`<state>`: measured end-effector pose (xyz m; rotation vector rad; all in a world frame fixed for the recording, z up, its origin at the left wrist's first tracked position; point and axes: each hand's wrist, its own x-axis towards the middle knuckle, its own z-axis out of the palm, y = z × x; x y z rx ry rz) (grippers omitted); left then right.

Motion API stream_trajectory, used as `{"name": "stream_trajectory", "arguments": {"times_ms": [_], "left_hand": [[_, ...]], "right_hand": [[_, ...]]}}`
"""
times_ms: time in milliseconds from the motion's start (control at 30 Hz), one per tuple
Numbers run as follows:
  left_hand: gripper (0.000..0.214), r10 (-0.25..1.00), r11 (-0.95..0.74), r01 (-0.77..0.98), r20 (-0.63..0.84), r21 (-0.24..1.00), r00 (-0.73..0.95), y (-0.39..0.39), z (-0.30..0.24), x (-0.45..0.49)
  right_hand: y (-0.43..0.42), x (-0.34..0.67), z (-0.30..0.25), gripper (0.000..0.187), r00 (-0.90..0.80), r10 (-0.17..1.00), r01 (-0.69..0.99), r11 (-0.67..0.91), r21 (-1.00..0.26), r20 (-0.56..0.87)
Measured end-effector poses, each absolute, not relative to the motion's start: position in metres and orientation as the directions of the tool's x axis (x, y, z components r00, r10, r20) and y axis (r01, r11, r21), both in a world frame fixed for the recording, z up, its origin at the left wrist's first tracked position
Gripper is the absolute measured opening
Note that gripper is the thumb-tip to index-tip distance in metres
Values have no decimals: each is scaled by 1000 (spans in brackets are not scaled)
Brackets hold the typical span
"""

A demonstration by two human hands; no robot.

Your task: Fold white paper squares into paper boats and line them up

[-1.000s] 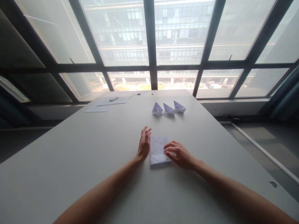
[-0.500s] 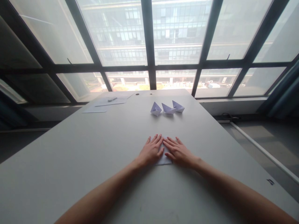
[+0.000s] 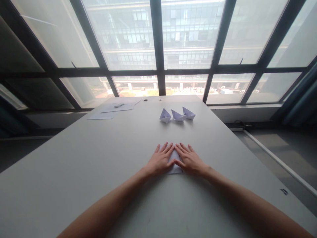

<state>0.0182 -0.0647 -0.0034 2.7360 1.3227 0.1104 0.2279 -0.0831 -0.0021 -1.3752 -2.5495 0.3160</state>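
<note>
A small piece of white paper (image 3: pixel 175 169) lies flat on the table in front of me, mostly covered by my hands. My left hand (image 3: pixel 161 160) rests on its left side, palm down, with fingers stretched out. From the other side my right hand (image 3: pixel 189 160) presses on the paper, also flat and open. The thumbs meet near the middle, and the index fingertips are close together at the far end. How the paper is folded beneath the hands is hidden.
Beyond my hands, three folded paper boats (image 3: pixel 178 115) stand in a row. White sheets (image 3: pixel 104 115) lie at the far left of the table (image 3: pixel 74 172), with a small white object (image 3: pixel 119 105) on top. Large windows rise behind the far edge.
My right hand has shifted slightly, its fingers now pointing more directly away from me. The thumbs have come together over the paper. The left hand is nearly unmoved.
</note>
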Motion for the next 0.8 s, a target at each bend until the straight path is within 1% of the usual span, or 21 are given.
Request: {"name": "stream_trajectory", "arguments": {"times_ms": [200, 300, 433, 600, 700, 800], "left_hand": [[72, 788, -613, 779, 30, 134, 615, -65, -3, 20], [68, 796, -604, 785, 52, 141, 603, -66, -4, 20], [63, 824, -566, 809, 88, 155, 560, -66, -6, 21], [64, 847, -532, 830, 96, 166, 523, -66, -6, 22], [62, 864, -504, 848, 97, 164, 495, -66, -5, 22], [62, 892, -452, 877, 104, 161, 440, -66, -5, 22]], "right_hand": [[-83, 228, -2, 81, -537, 839, 784, 535, -315, 87], [-83, 228, -1, 80, -543, 836, 782, 538, -316, 81], [-83, 230, -1, 79, -575, 814, 761, 568, -315, 79], [-84, 232, 3, 79, -618, 781, 726, 610, -317, 86], [-86, 232, 6, 74, -655, 745, 683, 656, -321, 126], [-87, 233, 9, 63, -679, 711, 638, 694, -332, 181]]}}
